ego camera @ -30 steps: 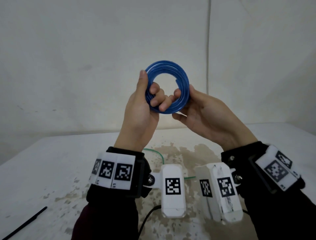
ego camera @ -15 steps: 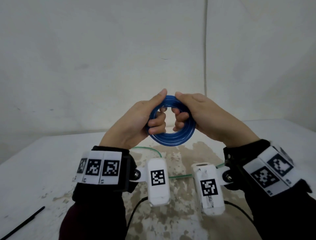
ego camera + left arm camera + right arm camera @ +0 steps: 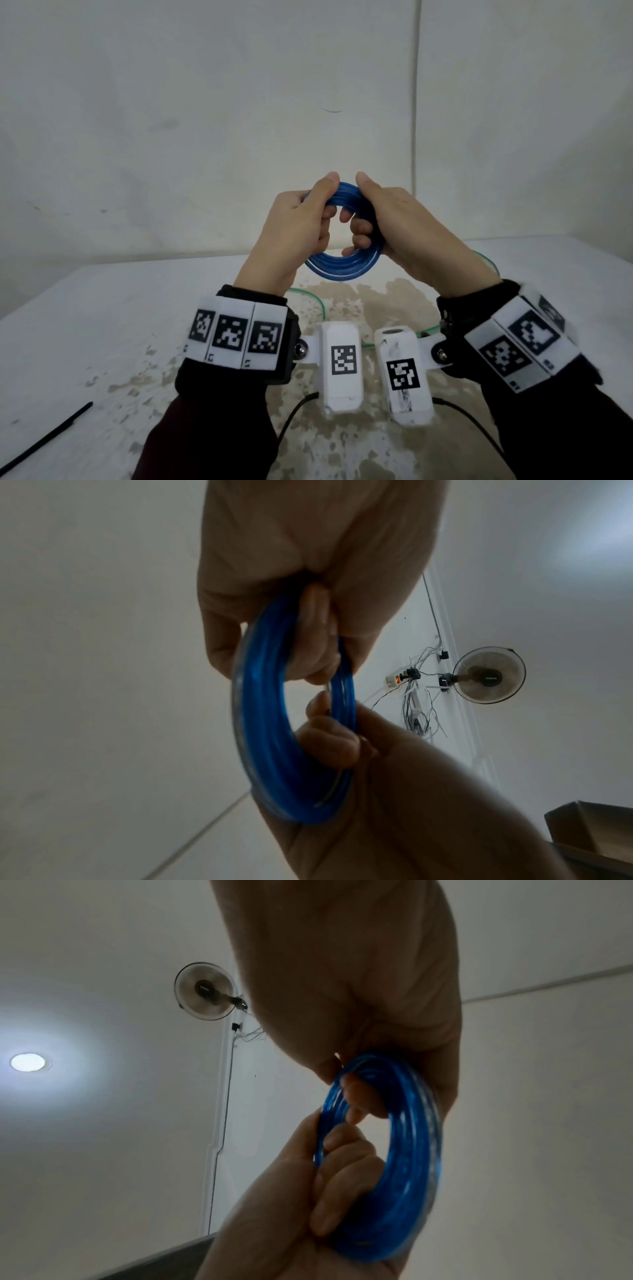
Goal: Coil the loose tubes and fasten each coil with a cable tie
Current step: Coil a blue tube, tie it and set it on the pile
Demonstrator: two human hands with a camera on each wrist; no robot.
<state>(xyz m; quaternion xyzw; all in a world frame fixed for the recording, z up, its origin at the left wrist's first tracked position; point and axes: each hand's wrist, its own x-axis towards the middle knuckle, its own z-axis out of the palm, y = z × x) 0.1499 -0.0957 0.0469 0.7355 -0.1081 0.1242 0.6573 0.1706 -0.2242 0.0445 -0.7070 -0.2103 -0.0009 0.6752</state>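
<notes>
Hands grip a coiled blue tube (image 3: 342, 270) above the stained worktop (image 3: 102, 342): the left hand (image 3: 294, 236) and right hand (image 3: 407, 229) each curl fingers through the ring, thumbs on top. A green tube (image 3: 308, 296) and black cable tie (image 3: 48, 438) lie below.

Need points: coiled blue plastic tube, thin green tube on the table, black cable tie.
Coiled blue plastic tube (image 3: 342, 270): head view, lower arc of the coil.
Thin green tube (image 3: 317, 299): head view, curved stretch lying on the table.
Black cable tie (image 3: 48, 437): head view, middle of the strap.
</notes>
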